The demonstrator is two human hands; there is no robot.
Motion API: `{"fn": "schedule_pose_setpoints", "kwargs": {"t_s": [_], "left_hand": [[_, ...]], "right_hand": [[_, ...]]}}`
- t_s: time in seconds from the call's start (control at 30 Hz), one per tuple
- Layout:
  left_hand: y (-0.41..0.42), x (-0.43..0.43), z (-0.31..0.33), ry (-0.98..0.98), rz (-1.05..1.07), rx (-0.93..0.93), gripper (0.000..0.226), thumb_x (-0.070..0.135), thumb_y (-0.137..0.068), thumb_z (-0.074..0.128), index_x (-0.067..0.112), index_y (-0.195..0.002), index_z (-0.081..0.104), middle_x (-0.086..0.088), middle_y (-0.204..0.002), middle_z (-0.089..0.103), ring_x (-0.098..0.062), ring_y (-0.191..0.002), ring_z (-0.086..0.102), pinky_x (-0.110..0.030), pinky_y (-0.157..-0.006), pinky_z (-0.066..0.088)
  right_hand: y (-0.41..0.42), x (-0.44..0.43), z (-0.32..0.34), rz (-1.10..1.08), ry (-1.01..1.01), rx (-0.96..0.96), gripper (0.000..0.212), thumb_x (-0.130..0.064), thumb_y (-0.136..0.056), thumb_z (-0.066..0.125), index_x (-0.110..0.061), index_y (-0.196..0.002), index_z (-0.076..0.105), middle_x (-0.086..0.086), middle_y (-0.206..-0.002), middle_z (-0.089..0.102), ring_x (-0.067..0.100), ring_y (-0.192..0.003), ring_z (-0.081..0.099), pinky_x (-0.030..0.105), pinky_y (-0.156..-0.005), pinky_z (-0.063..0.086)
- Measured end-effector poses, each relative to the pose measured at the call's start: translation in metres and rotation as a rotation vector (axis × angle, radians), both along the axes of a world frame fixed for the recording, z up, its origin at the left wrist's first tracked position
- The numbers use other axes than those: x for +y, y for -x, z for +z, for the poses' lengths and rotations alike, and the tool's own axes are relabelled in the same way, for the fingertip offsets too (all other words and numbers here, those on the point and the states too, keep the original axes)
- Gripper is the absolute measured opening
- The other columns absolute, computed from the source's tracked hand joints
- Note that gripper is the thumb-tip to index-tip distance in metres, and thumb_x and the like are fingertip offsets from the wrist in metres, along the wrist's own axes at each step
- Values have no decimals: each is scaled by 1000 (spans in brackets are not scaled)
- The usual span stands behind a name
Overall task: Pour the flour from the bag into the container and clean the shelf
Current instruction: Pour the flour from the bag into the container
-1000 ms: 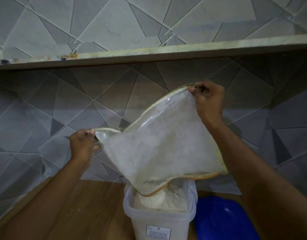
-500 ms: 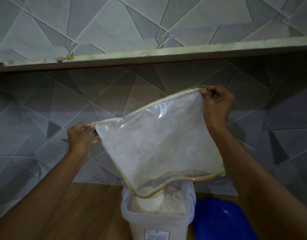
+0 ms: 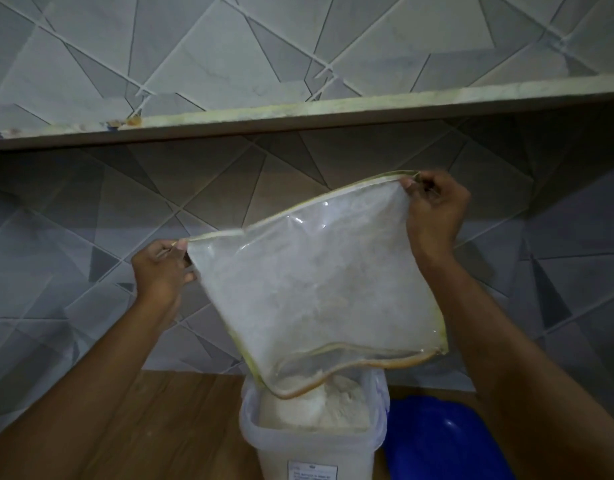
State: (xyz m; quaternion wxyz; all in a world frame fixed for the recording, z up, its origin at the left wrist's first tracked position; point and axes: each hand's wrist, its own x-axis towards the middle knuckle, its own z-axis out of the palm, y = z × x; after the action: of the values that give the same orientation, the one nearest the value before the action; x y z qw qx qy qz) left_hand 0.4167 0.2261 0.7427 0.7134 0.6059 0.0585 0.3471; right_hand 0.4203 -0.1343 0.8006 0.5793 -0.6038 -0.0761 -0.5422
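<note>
Bag point(image 3: 316, 292) is upside down, held up in the air by its two closed-end corners. Left hand point(image 3: 162, 268) pinches the lower-left corner between thumb and fingers; right hand point(image 3: 435, 209) pinches the upper-right corner, higher up, fingers curled tight on the yellow-edged seam. Bag is clear plastic, dusted white inside, tilted so its open mouth hangs at the bottom.

Mouth dips into the top of the container point(image 3: 312, 441), a translucent white tub standing on the wooden counter point(image 3: 167, 420). Flour point(image 3: 319, 407) is heaped inside the tub nearly to the rim. Can't tell if any is falling right now.

Blue lid point(image 3: 440, 441) lies on the counter just to the right of the tub, touching or nearly so. Shelf point(image 3: 333, 110) runs across the tiled wall point(image 3: 91, 202) above both hands, with some small bits at its left end, too small to identify.
</note>
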Motion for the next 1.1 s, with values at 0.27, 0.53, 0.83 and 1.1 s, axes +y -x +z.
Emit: {"fn": "schedule_pose_setpoints", "kwargs": {"t_s": [0.27,0.53,0.83,1.1], "left_hand": [[-3,-1,1,-8,23,16,25,12,-99,60,19,-76,56,-5,-82,66,-22,-75,66,-40,-69,59],[-3,1,-2,-15,20,-6,27,13,-98,61,22,-74,55,-4,-81,65,-18,-70,65,-30,-52,60],[-6,4,-9,2,17,6,26,14,-98,61,22,-74,54,-14,-93,64,-20,-72,66,-31,-53,60],[-7,7,-9,17,33,5,26,15,-99,59,22,-75,54,-8,-85,66,-22,-73,66,-30,-52,60]], "right_hand": [[-3,7,-6,-36,-48,19,5,-9,-89,72,-11,-86,69,-15,-71,60,-6,-66,56,17,-69,51],[-4,4,-8,-81,-32,34,5,-13,-90,71,-9,-89,70,-5,-77,64,2,-71,59,19,-69,51],[1,3,-10,-86,-4,55,5,-16,-91,71,-15,-88,68,-13,-74,61,-2,-69,58,14,-69,50],[1,5,-9,-29,4,21,6,-12,-90,72,-11,-86,67,-7,-73,60,-1,-68,56,16,-68,49]]}}
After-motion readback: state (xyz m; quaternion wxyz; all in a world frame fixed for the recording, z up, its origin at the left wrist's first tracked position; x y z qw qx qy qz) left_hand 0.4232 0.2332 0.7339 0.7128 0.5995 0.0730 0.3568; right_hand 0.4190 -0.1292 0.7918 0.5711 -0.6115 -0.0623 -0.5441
